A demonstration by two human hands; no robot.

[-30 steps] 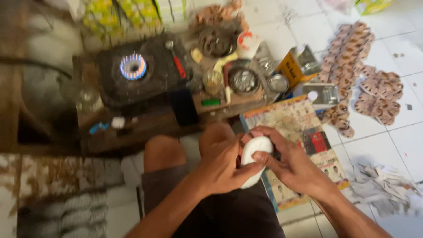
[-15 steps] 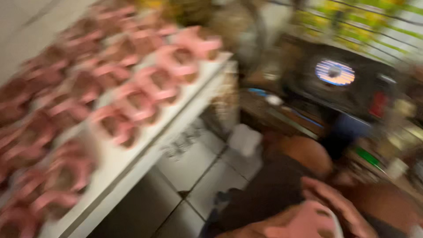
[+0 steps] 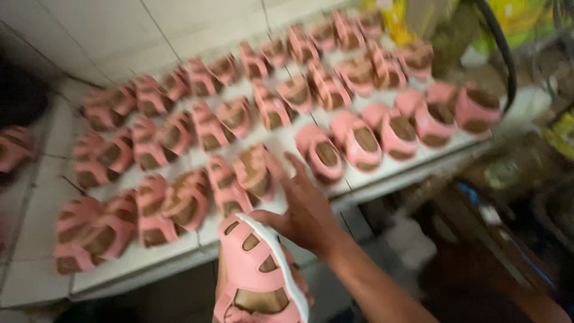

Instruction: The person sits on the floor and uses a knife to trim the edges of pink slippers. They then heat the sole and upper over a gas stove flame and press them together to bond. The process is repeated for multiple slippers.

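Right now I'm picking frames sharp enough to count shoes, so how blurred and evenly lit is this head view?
Head view: motion blur smears everything, worst at the far rows of pink sandals; the held pink sandal and the right hand are softer-edged but readable; the white tiled ledge is brightly lit, while the right side and bottom fall into dark shadow; no strong glare.

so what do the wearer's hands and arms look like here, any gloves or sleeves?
One hand shows clearly: bare, no glove, no ring or watch visible. Its forearm is bare too, with no sleeve in frame. The other hand is almost entirely hidden behind a pink sandal. The image is motion-blurred.
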